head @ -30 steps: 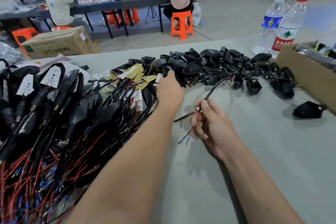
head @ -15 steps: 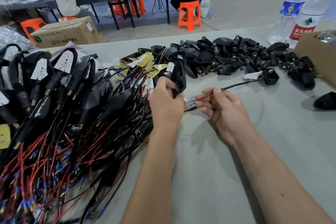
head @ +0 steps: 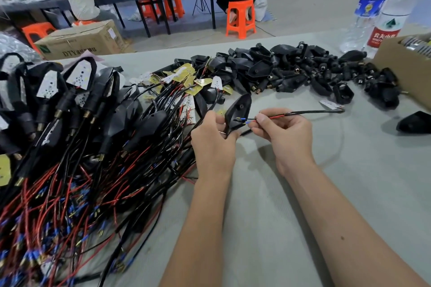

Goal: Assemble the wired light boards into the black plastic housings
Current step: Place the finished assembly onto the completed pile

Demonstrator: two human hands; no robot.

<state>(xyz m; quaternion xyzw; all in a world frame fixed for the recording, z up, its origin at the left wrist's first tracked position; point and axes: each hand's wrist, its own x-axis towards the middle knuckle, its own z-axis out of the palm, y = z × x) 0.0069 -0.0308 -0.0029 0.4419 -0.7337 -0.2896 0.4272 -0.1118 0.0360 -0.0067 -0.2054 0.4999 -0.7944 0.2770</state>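
My left hand (head: 213,144) grips a black plastic housing (head: 240,109), held upright at the table's middle. My right hand (head: 285,134) pinches the red and black wire (head: 303,113) of a light board, its blue-tipped ends touching the housing's lower edge. The wire runs right to a small white light board (head: 330,104) lying on the table. A heap of empty black housings (head: 303,70) lies behind my hands. Loose wired boards (head: 186,79), yellow and white, lie at the heap's left end.
A big pile of assembled units with red and black wires (head: 70,158) covers the table's left. A cardboard box (head: 405,70) and two water bottles (head: 382,11) stand at the right. One housing (head: 414,122) lies alone at the right edge. Two people sit at far tables.
My left hand picked a housing from the pile and drew it back toward me. My right hand brought the wire ends up to the housing; the light board trailed closer along the table.
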